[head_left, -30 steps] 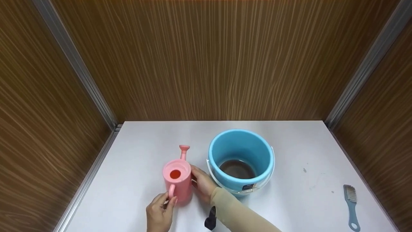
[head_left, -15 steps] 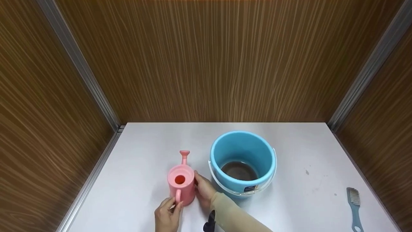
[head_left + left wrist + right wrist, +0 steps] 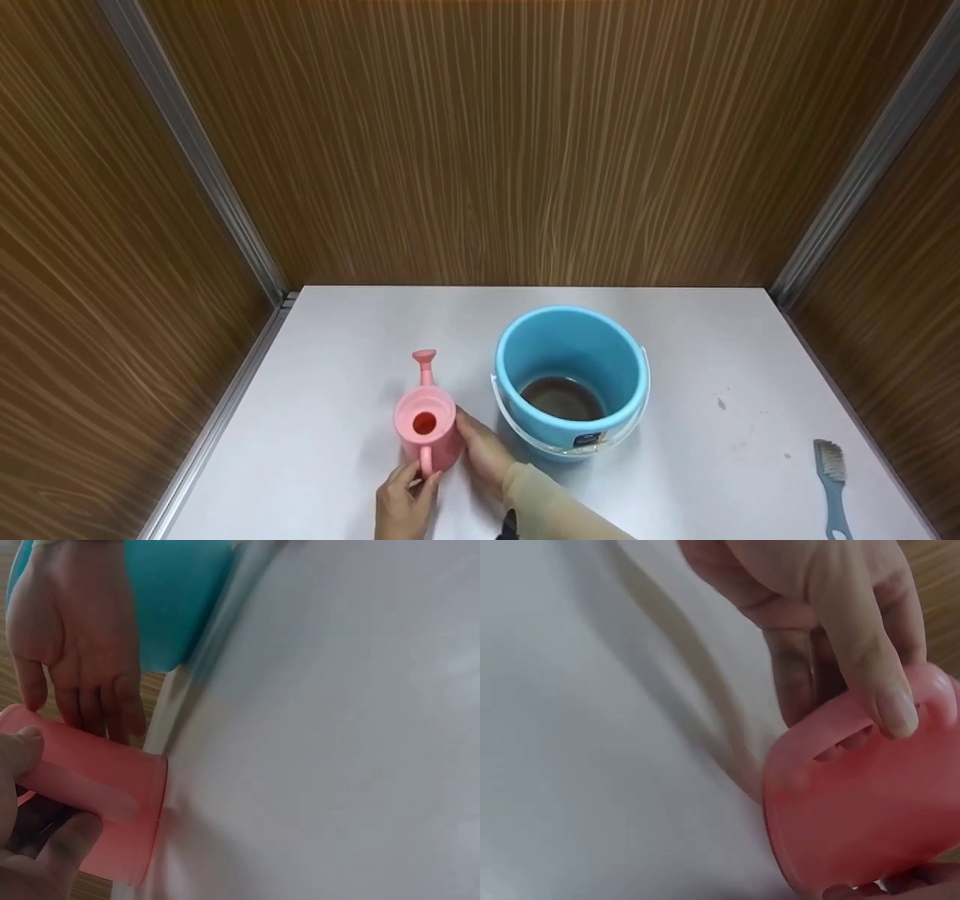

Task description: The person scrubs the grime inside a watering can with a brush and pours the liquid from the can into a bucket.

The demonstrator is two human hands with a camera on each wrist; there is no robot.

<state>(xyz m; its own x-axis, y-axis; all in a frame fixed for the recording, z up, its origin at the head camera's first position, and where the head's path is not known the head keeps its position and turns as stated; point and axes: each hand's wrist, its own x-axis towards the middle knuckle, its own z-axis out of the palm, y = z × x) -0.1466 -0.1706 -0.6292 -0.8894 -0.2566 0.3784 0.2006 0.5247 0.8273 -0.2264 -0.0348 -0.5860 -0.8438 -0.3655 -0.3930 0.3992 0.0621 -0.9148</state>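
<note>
A pink watering can (image 3: pixel 441 444) with a short spout stands upright left of a blue bucket (image 3: pixel 574 352), its base close over the white table in the left wrist view. My left hand (image 3: pixel 403 504) pinches the can's loop handle (image 3: pixel 821 731) from the near side, thumb on one face and fingers curled through. My right hand (image 3: pixel 484 454) lies along the can's right side, fingers extended; the left wrist view shows its palm, with the fingertips partly hidden behind the can. The can's filling hole shows orange-red inside.
The bucket has a white bail handle hanging at its front and a dark round patch in its bottom. A blue-grey brush (image 3: pixel 832 480) lies at the right edge of the white table (image 3: pixel 345 337). Wood-grain panels (image 3: pixel 525 150) wall in the back and sides.
The watering can has come slightly nearer and lower, its spout turning a little to the left, with both hands moving along with it. The whole head view has shifted slightly.
</note>
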